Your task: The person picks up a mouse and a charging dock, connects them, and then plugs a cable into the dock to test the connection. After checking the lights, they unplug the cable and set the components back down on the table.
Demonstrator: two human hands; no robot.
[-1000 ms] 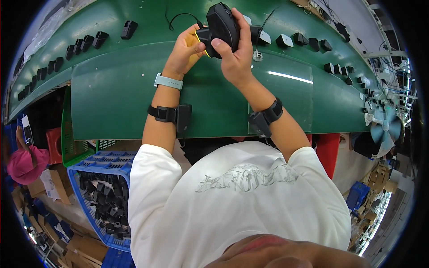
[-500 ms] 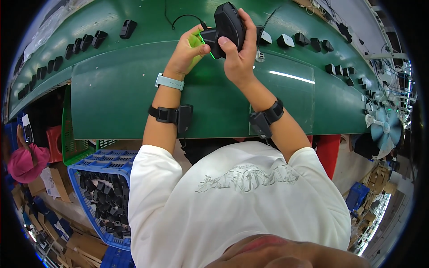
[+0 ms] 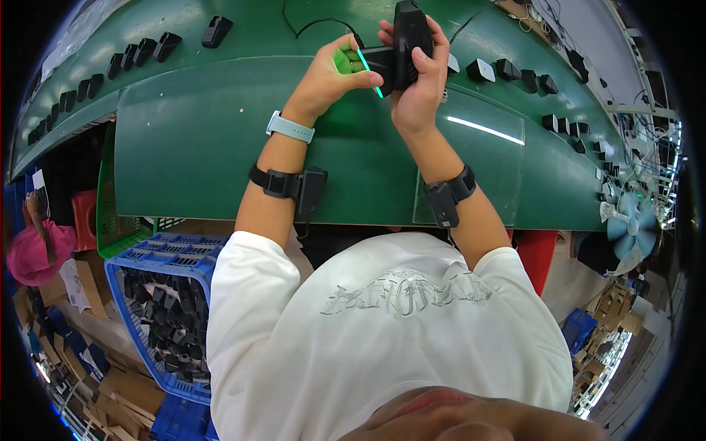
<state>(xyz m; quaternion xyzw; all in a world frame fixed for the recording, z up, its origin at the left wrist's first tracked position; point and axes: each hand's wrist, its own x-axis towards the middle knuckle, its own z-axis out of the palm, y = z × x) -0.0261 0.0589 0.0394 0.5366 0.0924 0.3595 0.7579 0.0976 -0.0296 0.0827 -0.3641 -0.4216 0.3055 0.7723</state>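
Black device (image 3: 409,40) in right hand (image 3: 419,88)

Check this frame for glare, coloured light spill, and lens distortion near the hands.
Head view: a green glow lights the left hand where it meets the black device that the right hand grips; a white glare streak crosses the clear sheet on the green bench; fisheye bends the bench edge, with dark corners; hands look sharp.
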